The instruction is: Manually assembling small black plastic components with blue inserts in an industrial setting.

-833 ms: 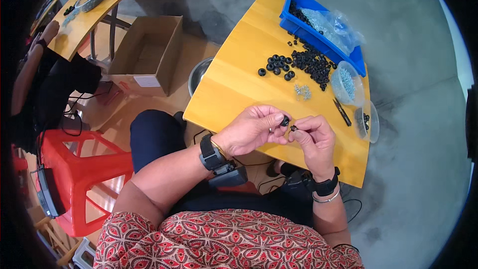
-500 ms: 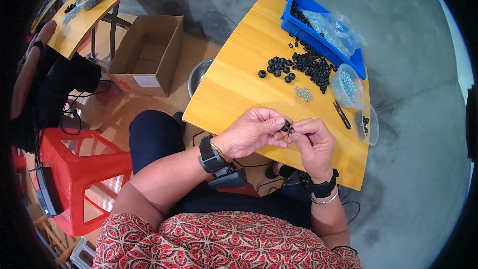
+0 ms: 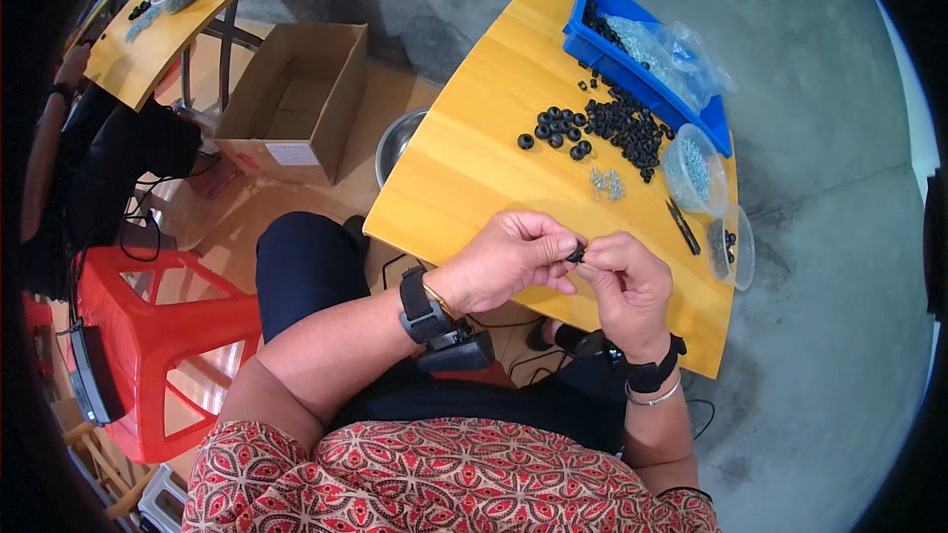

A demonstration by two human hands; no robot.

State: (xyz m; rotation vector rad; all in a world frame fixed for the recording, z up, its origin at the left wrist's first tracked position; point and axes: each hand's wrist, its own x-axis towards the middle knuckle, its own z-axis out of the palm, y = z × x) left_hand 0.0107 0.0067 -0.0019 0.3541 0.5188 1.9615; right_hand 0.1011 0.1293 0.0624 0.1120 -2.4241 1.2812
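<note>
My left hand (image 3: 513, 262) and my right hand (image 3: 627, 286) meet above the near edge of a yellow wooden table (image 3: 474, 168). Between their fingertips they pinch one small black rubber ring (image 3: 576, 255). A pile of the same black rings (image 3: 602, 126) lies farther back on the table, with a few small silver screws (image 3: 605, 182) just in front of it. What exactly my right fingertips hold against the ring is hidden.
A blue bin (image 3: 642, 59) with rings and a clear bag sits at the table's far edge. Two clear tubs (image 3: 694, 168) (image 3: 733, 252) and a small dark tool (image 3: 683, 227) lie right. A cardboard box (image 3: 296, 99), metal bowl (image 3: 397, 138) and red stool (image 3: 168, 345) stand left.
Both hands stay together over the table edge; the fingers have shifted slightly around the small black ring. Nothing else has moved.
</note>
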